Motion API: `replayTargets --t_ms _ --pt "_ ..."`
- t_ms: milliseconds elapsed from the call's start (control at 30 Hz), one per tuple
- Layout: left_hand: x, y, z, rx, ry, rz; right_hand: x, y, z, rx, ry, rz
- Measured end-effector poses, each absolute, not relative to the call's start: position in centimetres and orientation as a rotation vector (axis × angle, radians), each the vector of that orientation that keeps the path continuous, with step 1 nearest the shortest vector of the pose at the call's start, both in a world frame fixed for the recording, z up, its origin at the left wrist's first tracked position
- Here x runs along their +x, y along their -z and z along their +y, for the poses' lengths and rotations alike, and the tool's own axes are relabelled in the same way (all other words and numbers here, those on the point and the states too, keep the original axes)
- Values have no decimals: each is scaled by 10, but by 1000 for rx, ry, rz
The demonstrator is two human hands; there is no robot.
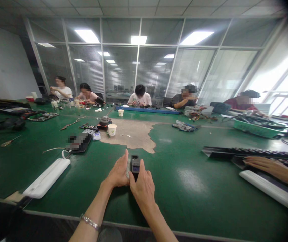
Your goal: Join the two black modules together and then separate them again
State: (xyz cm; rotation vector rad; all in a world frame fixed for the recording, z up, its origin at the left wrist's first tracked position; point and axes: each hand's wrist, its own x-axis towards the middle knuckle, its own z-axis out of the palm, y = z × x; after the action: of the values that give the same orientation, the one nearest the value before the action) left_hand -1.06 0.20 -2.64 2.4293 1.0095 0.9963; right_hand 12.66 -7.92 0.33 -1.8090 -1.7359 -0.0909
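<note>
A small dark device [135, 163] with a little bluish screen stands between my two hands on the green table [189, 188]. My right hand [142, 187] is curled round its lower end, fingers pressed to its side. My left hand [118, 172] lies against its left side with the fingers straight and together, thumb hidden below. A metal bracelet [90, 222] is on my left wrist.
A long white bar [47, 177] lies at the near left, another [272, 191] at the near right under a co-worker's hand [267, 166] beside a keyboard [254, 153]. A paper cup [112, 129], tools and parts sit mid-table. Several people work along the far side.
</note>
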Motion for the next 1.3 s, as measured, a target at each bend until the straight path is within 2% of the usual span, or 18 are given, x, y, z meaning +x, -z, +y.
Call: replayTargets --t_ms 500,767,1100,1300 --pt "-10 19 -2 2427 -981 1030 122 -18 -72 -1852 73 -1718" --pt "-10 17 -4 2352 -925 1074 149 -47 -70 -1761 62 -1528" --pt "-9 13 -6 2299 -937 1073 197 -1 -78 -1829 109 -1541" --pt "-9 13 -7 2255 -913 1116 198 7 -79 -1867 86 -1533"
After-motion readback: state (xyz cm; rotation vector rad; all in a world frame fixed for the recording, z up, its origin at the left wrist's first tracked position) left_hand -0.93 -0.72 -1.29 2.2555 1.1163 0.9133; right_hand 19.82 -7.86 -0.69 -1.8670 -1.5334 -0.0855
